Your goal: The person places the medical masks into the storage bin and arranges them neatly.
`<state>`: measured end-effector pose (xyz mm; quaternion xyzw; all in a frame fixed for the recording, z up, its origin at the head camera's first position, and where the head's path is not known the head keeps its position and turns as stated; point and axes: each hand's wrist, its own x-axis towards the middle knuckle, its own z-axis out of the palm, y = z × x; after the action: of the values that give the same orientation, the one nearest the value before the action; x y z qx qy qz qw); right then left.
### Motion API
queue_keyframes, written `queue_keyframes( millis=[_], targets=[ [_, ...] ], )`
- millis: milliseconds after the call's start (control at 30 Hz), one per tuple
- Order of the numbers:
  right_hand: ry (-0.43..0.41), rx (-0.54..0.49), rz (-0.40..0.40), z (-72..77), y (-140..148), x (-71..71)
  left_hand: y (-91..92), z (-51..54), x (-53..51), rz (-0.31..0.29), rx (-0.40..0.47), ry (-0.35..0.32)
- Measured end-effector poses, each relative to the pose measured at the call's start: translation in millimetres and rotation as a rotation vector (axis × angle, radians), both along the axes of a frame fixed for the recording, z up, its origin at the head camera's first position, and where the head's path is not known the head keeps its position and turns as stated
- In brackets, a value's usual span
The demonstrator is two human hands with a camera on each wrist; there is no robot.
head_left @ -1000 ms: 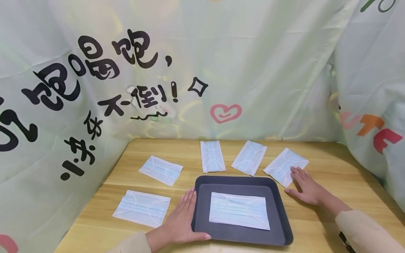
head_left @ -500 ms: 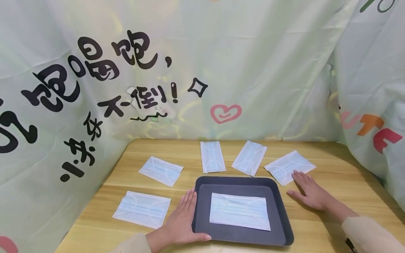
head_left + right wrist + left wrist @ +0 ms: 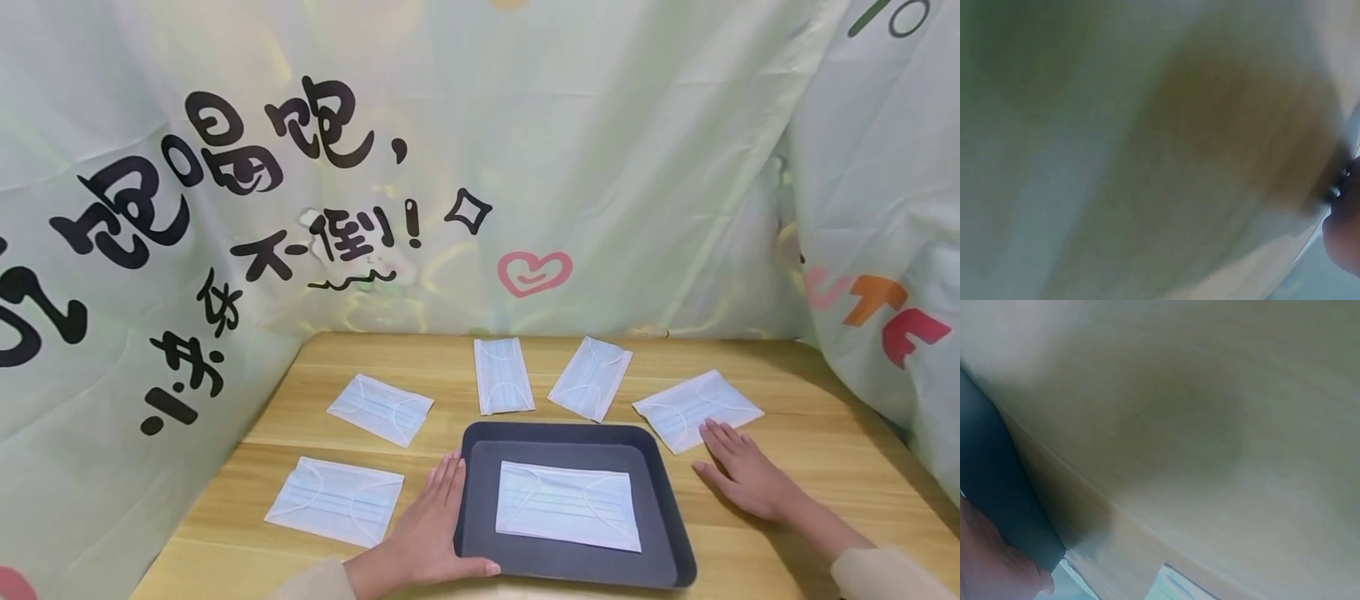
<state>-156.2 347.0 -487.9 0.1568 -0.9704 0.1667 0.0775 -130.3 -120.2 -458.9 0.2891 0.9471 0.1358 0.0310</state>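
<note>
A dark grey tray [image 3: 480, 500] lies on the wooden table, with one pale blue face mask flat inside it. My left hand [image 3: 427, 529] rests against the tray's left side, fingers straight and thumb along the front edge. In the left wrist view, part of that hand [image 3: 997, 562] shows beside the tray's dark wall [image 3: 997, 469]. To the tray's right, the fingertips of my right hand [image 3: 750, 475] touch the near edge of another face mask [image 3: 693, 408], which lies flat. The right wrist view is blurred, with only a bit of the hand [image 3: 1344, 225] at its right edge.
Several more face masks lie on the table: two behind the tray, an upright one [image 3: 504, 375] and a slanted one [image 3: 591, 377], and two at left, a far one [image 3: 381, 408] and a near one [image 3: 333, 500]. A printed curtain [image 3: 637, 167] hangs behind the table.
My right hand has moved right and toward me. The face mask under its fingertips has slid right and turned so that it lies more crosswise. My left hand and the tray have stayed put.
</note>
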Motion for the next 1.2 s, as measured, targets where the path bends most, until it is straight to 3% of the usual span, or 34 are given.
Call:
queue_keyframes(
  millis=[233, 400, 733, 1200],
  targets=[
    [-0.099, -0.065, -0.055, 0.8, -5.9, 6.2, -0.8, -2.1, -0.5, 0.000, 0.002, 0.005],
    [-0.101, -0.067, -0.067, -1.4, -5.5, 11.9, -0.6, -2.6, -0.1, 0.001, -0.003, 0.013],
    [-0.073, -0.053, -0.071, -5.3, -4.7, 24.0, 0.3, 0.2, 0.3, 0.015, 0.000, -0.036],
    [-0.085, -0.069, -0.103, -6.5, -8.6, 37.8, -0.2, -0.2, 0.6, 0.007, 0.015, -0.019]
  ],
)
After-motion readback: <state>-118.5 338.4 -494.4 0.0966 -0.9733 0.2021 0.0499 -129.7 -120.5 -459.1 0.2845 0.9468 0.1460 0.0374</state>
